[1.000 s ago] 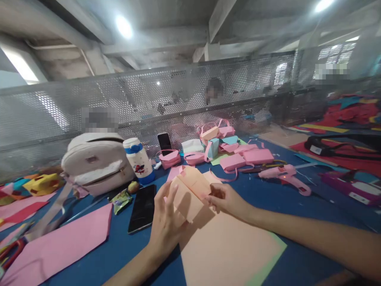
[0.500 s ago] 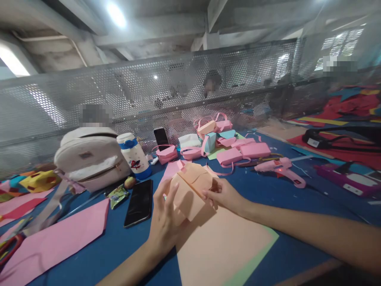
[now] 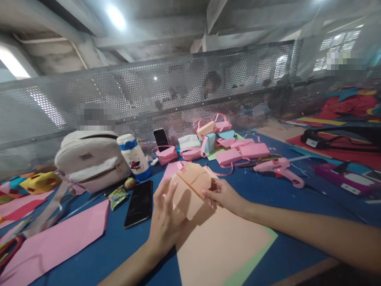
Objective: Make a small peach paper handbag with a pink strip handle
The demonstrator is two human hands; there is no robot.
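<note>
A folded peach paper piece (image 3: 190, 186) with rounded upper flaps is held up between both hands. My left hand (image 3: 165, 214) grips its left side, thumb in front and fingers behind. At its right edge, my right hand (image 3: 228, 196) pinches the paper between thumb and fingertips. Underneath lies a large peach sheet (image 3: 223, 246), with a green sheet (image 3: 253, 258) showing along its right side. Pink paper (image 3: 171, 171) shows just behind the held piece. The fingers behind the paper are partly hidden.
Small pink paper bags (image 3: 229, 157) stand behind the hands. A pink glue gun (image 3: 279, 169) with a red light lies to the right. On the left are a black phone (image 3: 138, 204), a bottle (image 3: 133, 157), a white backpack (image 3: 89, 159), pink paper (image 3: 65, 242) and red-handled scissors (image 3: 12, 250).
Both hands keep nearly the same hold on the folded peach paper. Only a very slight shift of the view and of the right hand shows.
</note>
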